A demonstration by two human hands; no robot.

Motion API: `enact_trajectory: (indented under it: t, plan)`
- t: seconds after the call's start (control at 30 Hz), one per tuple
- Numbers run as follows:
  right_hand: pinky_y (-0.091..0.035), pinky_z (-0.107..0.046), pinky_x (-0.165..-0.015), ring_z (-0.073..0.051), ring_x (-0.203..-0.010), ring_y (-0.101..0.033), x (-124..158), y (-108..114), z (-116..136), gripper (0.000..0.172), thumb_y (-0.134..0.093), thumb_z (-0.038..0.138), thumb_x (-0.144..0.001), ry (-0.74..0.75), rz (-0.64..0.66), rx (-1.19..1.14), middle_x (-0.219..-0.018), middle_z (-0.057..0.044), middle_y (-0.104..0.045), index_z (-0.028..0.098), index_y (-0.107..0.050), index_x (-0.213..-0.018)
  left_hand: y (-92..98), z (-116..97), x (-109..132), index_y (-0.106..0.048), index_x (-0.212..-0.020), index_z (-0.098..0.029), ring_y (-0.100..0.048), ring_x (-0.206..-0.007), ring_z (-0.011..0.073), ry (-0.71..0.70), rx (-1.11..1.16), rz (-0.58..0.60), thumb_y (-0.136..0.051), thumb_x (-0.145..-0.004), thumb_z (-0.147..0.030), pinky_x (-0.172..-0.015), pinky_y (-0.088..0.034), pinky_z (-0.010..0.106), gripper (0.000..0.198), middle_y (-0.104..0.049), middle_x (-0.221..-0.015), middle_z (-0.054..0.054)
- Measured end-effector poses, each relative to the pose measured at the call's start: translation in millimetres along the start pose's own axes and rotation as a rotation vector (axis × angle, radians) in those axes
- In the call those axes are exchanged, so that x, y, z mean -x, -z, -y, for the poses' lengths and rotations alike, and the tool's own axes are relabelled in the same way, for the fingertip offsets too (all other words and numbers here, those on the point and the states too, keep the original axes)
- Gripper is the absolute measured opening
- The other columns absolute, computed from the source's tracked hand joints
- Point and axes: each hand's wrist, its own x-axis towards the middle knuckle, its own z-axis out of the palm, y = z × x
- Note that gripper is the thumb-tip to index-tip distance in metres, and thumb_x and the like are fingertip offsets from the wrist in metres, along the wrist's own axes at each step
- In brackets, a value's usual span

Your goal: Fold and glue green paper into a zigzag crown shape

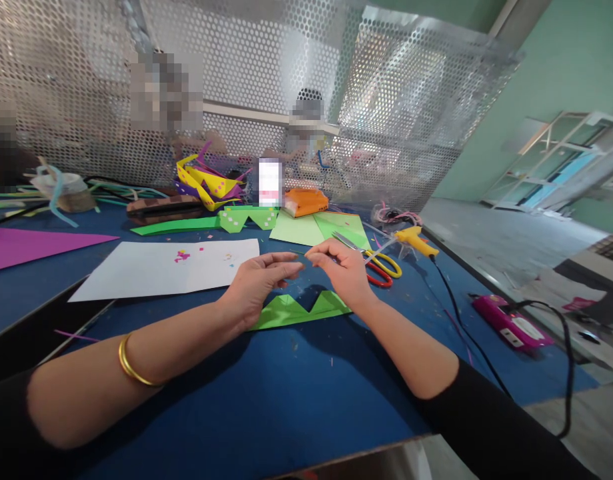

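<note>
My left hand [259, 283] and my right hand [344, 270] meet above the blue table, fingertips almost touching. Both are closed in a pinch; a tiny thin thing seems to lie between them, too small to name. Below them rests a green strip [299, 315] with a zigzag upper edge, partly hidden by both hands. Beyond my right hand lie scissors [386, 267] with red and yellow handles, their blades on light green sheets [299, 228]. A white sheet [136, 270] with small pink and blue bits lies beside my left hand.
Farther back are a green glasses-shaped cutout [249, 219], yellow and purple cutouts [206, 183], a brown case [164, 208], an orange packet [306, 202] and a lit phone [270, 181]. A yellow glue gun [414, 240] and magenta power strip [511, 323] trail cords at right.
</note>
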Motion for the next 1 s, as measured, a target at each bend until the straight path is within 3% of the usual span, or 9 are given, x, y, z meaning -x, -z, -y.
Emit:
enact_trajectory:
  t: [0.17, 0.4, 0.5, 0.63, 0.7, 0.8, 0.9, 1.0]
  plan:
    - [-0.047, -0.03, -0.071, -0.015, -0.071, -0.059, 4, -4, 5, 0.009, -0.073, 0.023, -0.076, 0.016, 0.051, -0.024, -0.074, 0.0, -0.065, 0.02, -0.067, -0.071, 2.3, 2, -1, -0.074, -0.085, -0.015, -0.059, -0.065, 0.0116, -0.064, -0.085, -0.025, -0.085, -0.059, -0.026, -0.061, -0.043, 0.023, 0.031, -0.071, -0.07, 0.002]
    - [-0.038, -0.026, -0.06, -0.012, -0.061, -0.047, 4, -8, 3, 0.018, -0.061, 0.03, -0.081, -0.175, 0.157, -0.109, -0.062, 0.003, -0.054, 0.019, -0.057, -0.067, 1.1, 3, 2, -0.075, -0.088, -0.018, -0.059, -0.065, 0.0118, -0.081, -0.138, 0.03, -0.084, -0.059, -0.023, -0.066, -0.045, 0.024, 0.031, -0.071, -0.065, -0.001]
    - [-0.038, -0.026, -0.059, -0.012, -0.06, -0.046, 2, -6, -2, 0.022, -0.055, 0.033, -0.084, -0.178, 0.088, -0.114, -0.061, 0.004, -0.049, 0.02, -0.054, -0.066, 1.6, 2, 1, -0.076, -0.088, -0.018, -0.06, -0.069, 0.0115, -0.058, -0.064, 0.065, -0.083, -0.063, -0.026, -0.063, -0.044, 0.022, 0.028, -0.073, -0.075, 0.002]
    - [-0.04, -0.027, -0.064, -0.014, -0.064, -0.05, -1, -2, -5, 0.02, -0.054, 0.031, -0.088, -0.153, -0.048, -0.055, -0.063, 0.003, -0.052, 0.02, -0.059, -0.072, 3.7, 0, -2, -0.077, -0.091, -0.015, -0.06, -0.069, 0.0083, 0.107, 0.124, 0.093, -0.071, -0.079, -0.028, -0.057, -0.044, 0.018, 0.018, -0.07, -0.081, 0.003]
    - [-0.042, -0.028, -0.069, -0.015, -0.07, -0.054, 0, -1, -3, 0.014, -0.059, 0.028, -0.085, -0.094, -0.073, -0.013, -0.069, 0.001, -0.058, 0.02, -0.062, -0.074, 4.2, -1, -3, -0.076, -0.092, -0.014, -0.056, -0.061, 0.0056, 0.195, 0.211, 0.082, -0.067, -0.083, -0.024, -0.052, -0.042, 0.016, 0.017, -0.064, -0.072, 0.0]
    - [-0.044, -0.03, -0.076, -0.016, -0.076, -0.057, 2, 0, 1, 0.007, -0.066, 0.024, -0.083, 0.128, -0.065, 0.138, -0.078, 0.0, -0.063, 0.021, -0.064, -0.077, 3.3, -2, -3, -0.075, -0.086, -0.011, -0.053, -0.054, 0.0049, 0.29, 0.333, 0.104, -0.062, -0.086, -0.017, -0.048, -0.042, 0.015, 0.014, -0.058, -0.064, -0.001]
    - [-0.044, -0.032, -0.079, -0.015, -0.076, -0.06, 3, 0, 3, 0.008, -0.065, 0.023, -0.087, 0.367, -0.048, 0.355, -0.078, -0.001, -0.065, 0.021, -0.064, -0.079, 1.8, -3, -3, -0.072, -0.079, -0.011, -0.053, -0.053, 0.0056, 0.341, 0.401, 0.153, -0.057, -0.089, -0.014, -0.048, -0.045, 0.016, 0.019, -0.057, -0.063, -0.001]
    - [-0.043, -0.033, -0.081, -0.015, -0.077, -0.061, 3, 2, 3, 0.012, -0.061, 0.022, -0.091, 0.491, -0.039, 0.492, -0.078, 0.0, -0.068, 0.021, -0.064, -0.079, 0.9, -4, -2, -0.07, -0.08, -0.01, -0.052, -0.051, 0.0055, 0.371, 0.446, 0.199, -0.052, -0.093, -0.014, -0.049, -0.046, 0.015, 0.022, -0.056, -0.062, -0.001]
